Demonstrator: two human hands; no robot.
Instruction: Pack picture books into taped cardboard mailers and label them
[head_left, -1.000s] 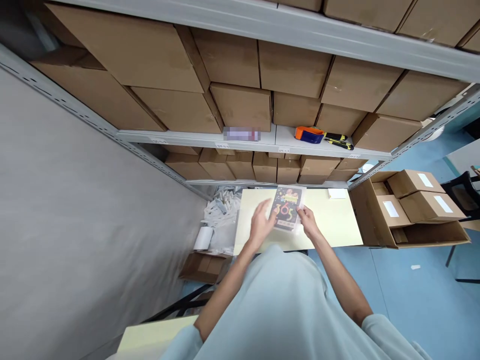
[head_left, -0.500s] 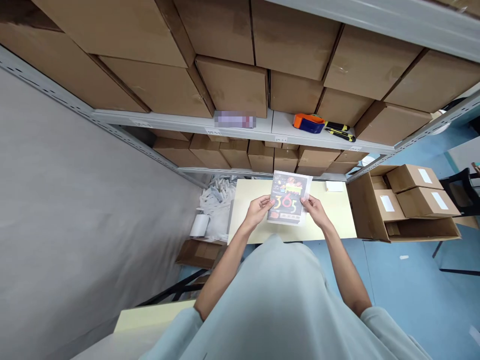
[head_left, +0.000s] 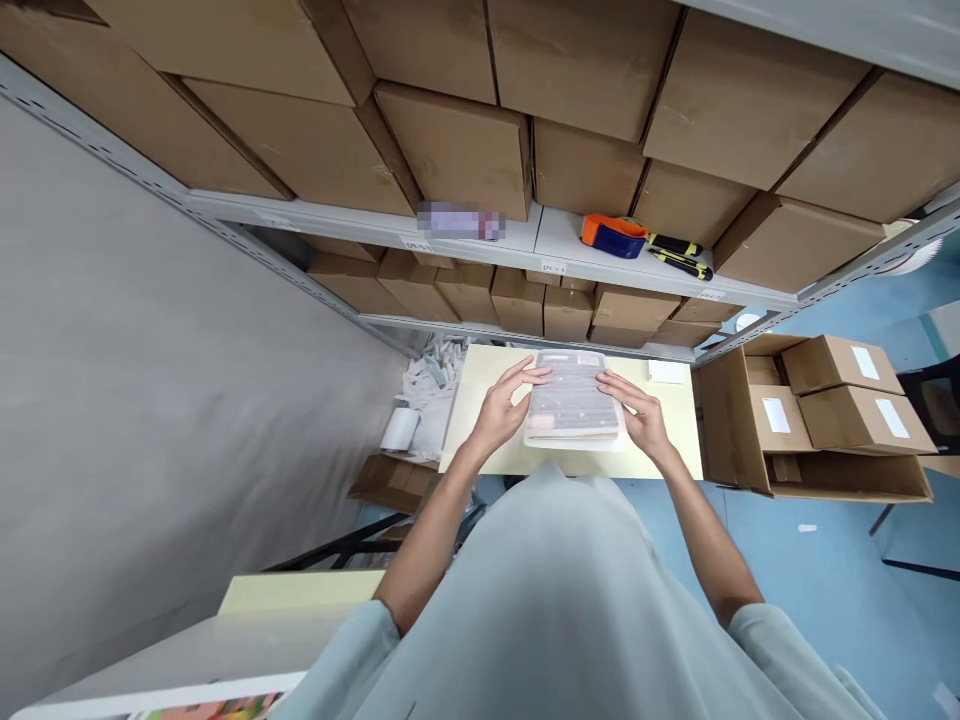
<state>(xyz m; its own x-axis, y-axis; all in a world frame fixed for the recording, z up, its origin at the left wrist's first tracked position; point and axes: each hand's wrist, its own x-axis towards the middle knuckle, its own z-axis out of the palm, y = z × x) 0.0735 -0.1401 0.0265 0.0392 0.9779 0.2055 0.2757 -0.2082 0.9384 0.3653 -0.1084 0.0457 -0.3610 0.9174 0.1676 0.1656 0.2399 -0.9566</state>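
A book in a clear, whitish plastic sleeve (head_left: 574, 400) is in front of me over the pale yellow tabletop, its greyish, printed face up and its thick near edge showing. My left hand (head_left: 504, 408) is at its left side, fingers stretched out and spread, their tips touching the upper left of the face. On the opposite side, my right hand (head_left: 636, 408) rests extended fingertips on the upper right part. Neither hand is wrapped round the book. Whether it lies fully flat on the table I cannot tell.
Cardboard boxes (head_left: 589, 170) fill the shelves ahead. An orange and blue tape dispenser (head_left: 613, 236) and yellow-black cutters (head_left: 679, 258) lie on the shelf edge. A small white item (head_left: 665, 371) sits at the table's back right. An open carton (head_left: 727, 420) holding boxes stands to the right.
The book, held up between both hands with its colourful "365" cover showing, now has a different, greyish face up. Both hands have loosened from its edges, fingers now extended onto it.
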